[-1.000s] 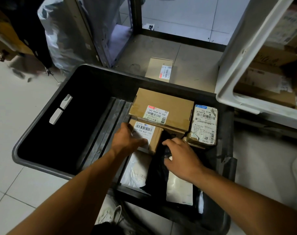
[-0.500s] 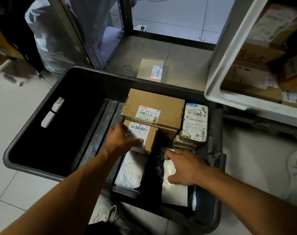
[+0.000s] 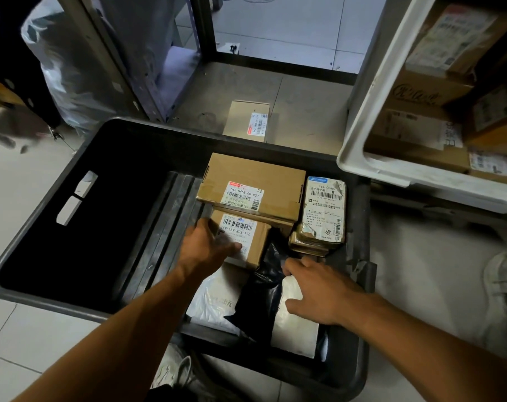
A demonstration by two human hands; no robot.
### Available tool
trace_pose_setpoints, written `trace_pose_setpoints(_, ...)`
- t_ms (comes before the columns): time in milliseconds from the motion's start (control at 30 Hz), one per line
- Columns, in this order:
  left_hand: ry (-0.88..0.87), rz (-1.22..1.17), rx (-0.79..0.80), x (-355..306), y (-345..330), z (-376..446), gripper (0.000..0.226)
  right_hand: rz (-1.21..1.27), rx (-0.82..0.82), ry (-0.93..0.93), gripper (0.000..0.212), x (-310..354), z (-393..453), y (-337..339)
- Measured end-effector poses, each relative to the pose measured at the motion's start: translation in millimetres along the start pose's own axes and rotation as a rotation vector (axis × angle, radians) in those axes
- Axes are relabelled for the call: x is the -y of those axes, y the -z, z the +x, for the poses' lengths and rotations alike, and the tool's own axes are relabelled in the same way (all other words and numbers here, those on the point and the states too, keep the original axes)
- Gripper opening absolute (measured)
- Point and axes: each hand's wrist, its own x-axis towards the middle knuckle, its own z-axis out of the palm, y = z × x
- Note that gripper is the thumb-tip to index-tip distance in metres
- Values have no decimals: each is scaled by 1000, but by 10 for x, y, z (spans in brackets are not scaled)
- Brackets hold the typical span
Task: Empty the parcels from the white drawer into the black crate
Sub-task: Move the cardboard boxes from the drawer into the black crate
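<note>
Task partly done: several parcels lie in the black crate (image 3: 72, 175); more remain in the white drawer (image 3: 371, 158). Left hand (image 3: 208, 248) rests flat, ungrasping, on a small box (image 3: 246, 242); right hand (image 3: 319, 288) spreads open over soft bags.

white drawer (image 3: 362, 158) cropped right, labels blurred

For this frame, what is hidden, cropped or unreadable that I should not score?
Head view only:
- White drawer: its right part is cut off by the frame edge, so the count of parcels inside is unknown.
- Black bag: its far end sits behind the right hand; no label shows.
- Small box: the left hand covers part of its label.
- Black crate: the left floor is in deep shadow.
- Fine label print: too small to read.
</note>
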Motion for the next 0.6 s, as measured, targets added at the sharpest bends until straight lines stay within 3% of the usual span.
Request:
trace_pose_setpoints(133, 42, -7, 6, -14, 16, 27, 52, -34, -55, 23, 64, -2, 9, -35)
trace_pose_setpoints(267, 84, 11, 33, 34, 35, 114, 84, -31, -118, 24, 68, 21, -52, 22)
trace_pose_setpoints(367, 82, 90, 52, 325, -103, 342, 94, -53, -162, 35, 66, 21, -170, 103)
trace_pose_setpoints(533, -23, 276, -83, -318, 73, -342, 74, -175, -298, 82, 61, -36, -454, 256)
trace_pose_setpoints(600, -145, 444, -92, -440, 122, -534, 59, -224, -349, 78, 62, -79, -581, 332)
